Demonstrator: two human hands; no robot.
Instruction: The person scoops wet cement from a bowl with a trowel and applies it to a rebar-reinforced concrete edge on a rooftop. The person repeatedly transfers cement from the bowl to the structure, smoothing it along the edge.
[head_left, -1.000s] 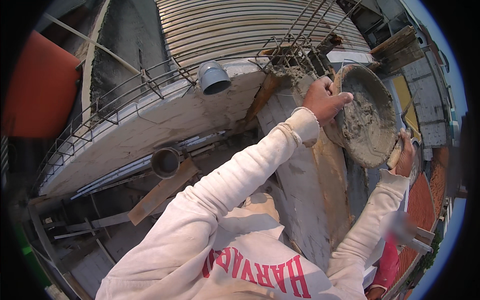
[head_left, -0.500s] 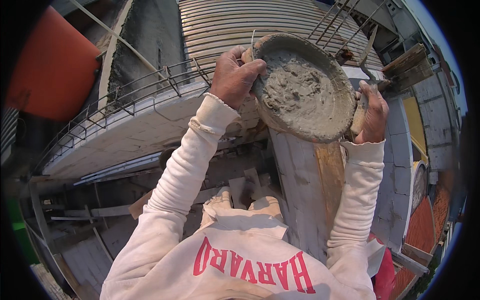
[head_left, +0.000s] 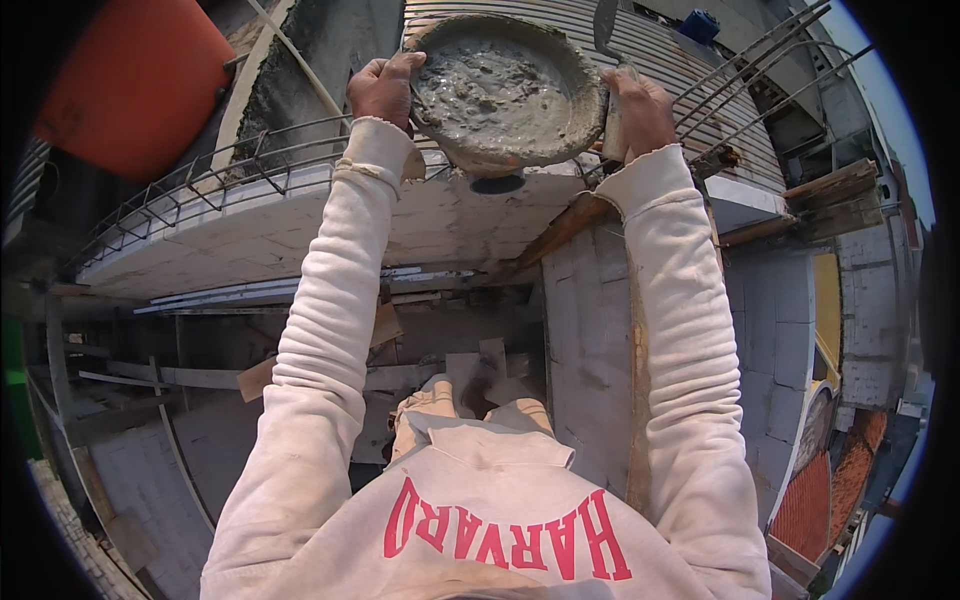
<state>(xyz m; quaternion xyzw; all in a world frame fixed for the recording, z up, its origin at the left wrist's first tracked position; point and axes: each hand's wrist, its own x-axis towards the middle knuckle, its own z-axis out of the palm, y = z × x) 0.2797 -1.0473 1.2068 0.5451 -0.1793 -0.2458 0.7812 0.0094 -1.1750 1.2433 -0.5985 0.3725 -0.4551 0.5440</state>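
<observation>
At the top of the head view, a round bucket (head_left: 505,158) of wet grey mortar (head_left: 500,85) is held up at arms' length. My left hand (head_left: 384,90) is closed on its left rim, thumb over the edge. On the opposite side, my right hand (head_left: 643,108) is closed around the handle of a trowel (head_left: 606,24), whose grey blade points away from me. Those right fingers also press against the bucket's rim; how firmly they grip it is partly hidden. The mortar fills much of the bucket, its surface lumpy and shiny.
A rebar cage (head_left: 255,165) runs along the pale block wall (head_left: 270,225) below the bucket. Corrugated roofing (head_left: 735,120) lies beyond, with rebar rods (head_left: 765,65) jutting in at right. A large orange tank (head_left: 135,85) stands far left. Boards (head_left: 200,377) and planks lie lower down.
Both hands have carried the bucket left and farther away from me, and my arms are straighter. The bucket is now more level. The trowel has moved along in my right hand.
</observation>
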